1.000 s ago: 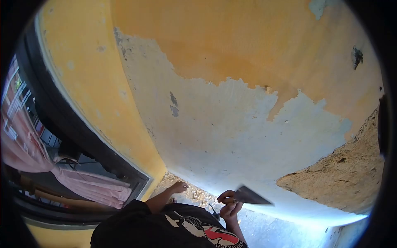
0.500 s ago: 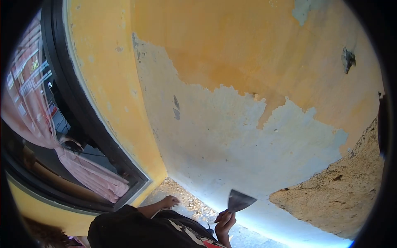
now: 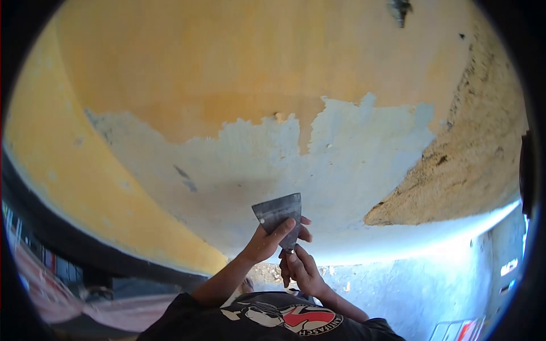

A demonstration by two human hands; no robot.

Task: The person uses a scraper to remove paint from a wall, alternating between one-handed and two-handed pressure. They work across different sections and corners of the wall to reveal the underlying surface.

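Some left-hand fingers (image 3: 306,233) hide behind the scraper (image 3: 276,210).

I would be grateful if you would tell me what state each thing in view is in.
Scraper: held in both hands, blade up.
Left hand: around the blade, thumb on its face.
Right hand: closed on the handle.
Orange paint: ragged along its lower edge.
Pale layer: exposed, marked in spots.
Brown patch: rough, bare of paint.
Curtain: gathered.
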